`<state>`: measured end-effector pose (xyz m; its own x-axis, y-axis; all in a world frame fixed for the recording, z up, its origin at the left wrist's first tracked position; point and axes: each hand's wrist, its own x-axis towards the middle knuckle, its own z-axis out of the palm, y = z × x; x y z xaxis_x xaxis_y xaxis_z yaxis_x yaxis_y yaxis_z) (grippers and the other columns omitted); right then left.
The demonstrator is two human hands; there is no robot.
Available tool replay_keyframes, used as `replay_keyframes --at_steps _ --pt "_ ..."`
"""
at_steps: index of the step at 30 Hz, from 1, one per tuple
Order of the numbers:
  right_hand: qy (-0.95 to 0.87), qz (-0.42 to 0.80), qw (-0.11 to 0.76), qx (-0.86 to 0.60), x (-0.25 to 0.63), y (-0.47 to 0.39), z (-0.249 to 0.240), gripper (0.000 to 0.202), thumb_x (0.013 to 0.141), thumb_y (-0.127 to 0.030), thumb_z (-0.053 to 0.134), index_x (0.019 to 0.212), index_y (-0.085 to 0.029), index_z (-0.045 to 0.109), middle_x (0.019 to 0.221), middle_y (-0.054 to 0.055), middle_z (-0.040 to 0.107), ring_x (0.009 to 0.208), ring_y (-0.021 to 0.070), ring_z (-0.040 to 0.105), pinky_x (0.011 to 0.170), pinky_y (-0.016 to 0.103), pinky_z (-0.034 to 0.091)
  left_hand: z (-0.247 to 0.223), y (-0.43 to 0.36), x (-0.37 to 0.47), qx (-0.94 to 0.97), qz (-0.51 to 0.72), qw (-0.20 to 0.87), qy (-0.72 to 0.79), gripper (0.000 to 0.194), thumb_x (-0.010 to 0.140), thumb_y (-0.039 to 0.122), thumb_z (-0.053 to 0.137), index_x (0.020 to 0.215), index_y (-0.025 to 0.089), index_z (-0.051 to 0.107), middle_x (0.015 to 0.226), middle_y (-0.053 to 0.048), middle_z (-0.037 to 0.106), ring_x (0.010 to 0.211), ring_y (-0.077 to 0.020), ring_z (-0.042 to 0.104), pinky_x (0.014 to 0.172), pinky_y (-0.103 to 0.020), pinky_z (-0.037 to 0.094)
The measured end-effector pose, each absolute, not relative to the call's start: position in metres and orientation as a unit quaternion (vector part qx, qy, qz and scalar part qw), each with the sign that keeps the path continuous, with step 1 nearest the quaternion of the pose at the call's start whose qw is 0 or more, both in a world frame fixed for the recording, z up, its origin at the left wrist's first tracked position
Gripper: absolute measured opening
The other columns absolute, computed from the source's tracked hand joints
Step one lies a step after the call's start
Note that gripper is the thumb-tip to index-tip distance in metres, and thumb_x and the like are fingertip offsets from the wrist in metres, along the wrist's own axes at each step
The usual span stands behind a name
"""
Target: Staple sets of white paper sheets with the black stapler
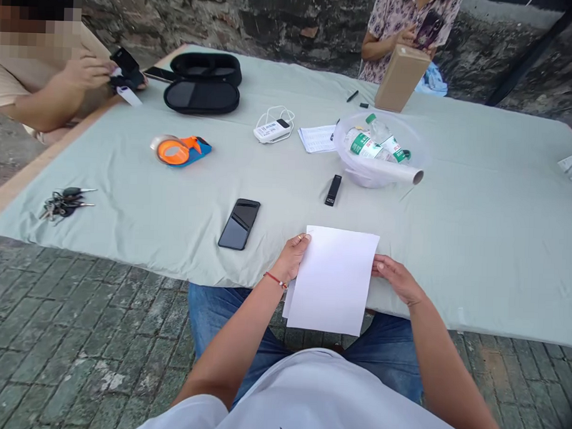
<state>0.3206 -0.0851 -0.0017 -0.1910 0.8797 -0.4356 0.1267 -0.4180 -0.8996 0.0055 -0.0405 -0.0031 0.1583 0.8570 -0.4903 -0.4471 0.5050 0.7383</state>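
A small stack of blank white paper [333, 282] reaches past the near table edge above my lap; a lower sheet pokes out at its left side. My left hand [293, 255], with a ring and a red bracelet, grips the stack's left edge, thumb on top. On the opposite side, my right hand [399, 278] has its fingers stretched out, their tips at the paper's right edge; its thumb is not over the sheet. Whether some fingertips lie beneath the paper is hidden. A dark phone [239, 224] lies left of my left hand, and a small black stick-shaped object [333, 190] lies beyond the paper.
Across the cloth-covered table [477, 227] are a plastic bowl of bottles [357, 174], a tape dispenser [180, 151], keys [65, 202], an open black case [200, 97], a white device with cable [272, 131] and a cardboard box [401, 79]. Two other people are at the table.
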Motion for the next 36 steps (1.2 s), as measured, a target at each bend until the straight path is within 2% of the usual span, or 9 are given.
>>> replay_keyframes --at_steps 4,8,13,19,23,26,28,32,36 --pt "-0.392 0.549 0.432 -0.599 0.295 -0.098 -0.012 0.052 0.086 -0.057 0.063 0.131 -0.031 0.057 0.139 0.006 0.059 0.129 0.0251 0.054 0.106 0.044 0.046 0.001 -0.046 0.016 0.222 0.451 0.738 0.451 0.043 0.067 0.05 0.081 0.083 0.017 0.061 0.071 0.001 0.064 0.065 -0.0141 0.06 0.065 -0.027 0.049" --pt "-0.398 0.605 0.432 -0.537 0.28 -0.108 -0.009 0.056 0.085 -0.055 0.065 0.135 -0.031 0.056 0.142 0.005 0.058 0.131 0.0261 0.052 0.11 0.044 0.042 0.023 -0.048 0.014 0.22 0.483 0.743 0.408 0.039 0.071 0.047 0.081 0.088 0.016 0.064 0.077 -0.003 0.069 0.077 -0.0186 0.067 0.074 -0.031 0.052" --pt "-0.337 0.691 0.4 -0.499 0.278 -0.125 -0.006 0.054 0.082 -0.053 0.07 0.128 -0.025 0.063 0.129 0.008 0.067 0.115 0.0258 0.064 0.1 0.041 0.05 0.028 -0.039 0.001 0.191 0.549 0.708 0.4 0.036 0.074 0.041 0.08 0.095 0.016 0.067 0.087 -0.006 0.073 0.089 -0.0223 0.069 0.082 -0.033 0.054" --pt "-0.287 0.695 0.339 -0.565 0.267 -0.137 -0.016 0.039 0.077 -0.049 0.076 0.102 -0.019 0.073 0.098 0.009 0.077 0.084 0.0252 0.073 0.077 0.038 0.058 -0.004 -0.035 -0.003 0.057 0.521 0.676 0.518 0.01 0.087 0.022 0.066 0.089 0.013 0.064 0.08 -0.004 0.071 0.074 -0.0156 0.068 0.076 -0.029 0.056" --pt "-0.264 0.682 0.368 -0.575 0.268 -0.14 -0.021 0.037 0.077 -0.047 0.076 0.102 -0.02 0.072 0.098 0.008 0.078 0.084 0.0255 0.073 0.077 0.038 0.059 -0.01 -0.061 -0.005 0.069 0.454 0.768 0.446 0.022 0.092 0.033 0.06 0.098 0.013 0.066 0.091 -0.009 0.074 0.084 -0.0177 0.071 0.077 -0.029 0.058" --pt "-0.261 0.677 0.377 -0.576 0.271 -0.142 -0.022 0.037 0.077 -0.048 0.075 0.104 -0.021 0.071 0.1 0.007 0.077 0.087 0.0262 0.073 0.08 0.039 0.059 -0.013 -0.089 -0.008 0.105 0.392 0.801 0.441 0.023 0.086 0.034 0.068 0.093 0.013 0.068 0.089 -0.009 0.075 0.081 -0.0171 0.072 0.073 -0.025 0.058" --pt "-0.27 0.676 0.37 -0.578 0.271 -0.143 -0.021 0.037 0.078 -0.049 0.074 0.104 -0.022 0.071 0.101 0.007 0.077 0.089 0.027 0.073 0.081 0.04 0.059 -0.017 -0.107 -0.009 0.134 0.37 0.794 0.463 0.025 0.076 0.03 0.078 0.09 0.011 0.069 0.085 -0.011 0.075 0.081 -0.02 0.072 0.072 -0.028 0.058" --pt "-0.304 0.664 0.362 -0.58 0.265 -0.146 -0.02 0.036 0.081 -0.051 0.07 0.104 -0.024 0.069 0.103 0.006 0.076 0.092 0.0258 0.072 0.083 0.039 0.058 -0.022 -0.128 -0.008 0.155 0.396 0.761 0.49 0.039 0.061 0.034 0.088 0.086 0.011 0.07 0.082 -0.011 0.075 0.08 -0.0242 0.072 0.076 -0.036 0.057" --pt "-0.315 0.601 0.369 -0.636 0.266 -0.151 -0.022 0.034 0.074 -0.049 0.076 0.094 -0.023 0.066 0.094 0.004 0.077 0.083 0.024 0.072 0.073 0.036 0.058 -0.019 -0.131 -0.003 0.129 0.421 0.728 0.525 0.047 0.053 0.034 0.092 0.087 0.011 0.069 0.08 -0.01 0.075 0.071 -0.022 0.069 0.075 -0.038 0.056"
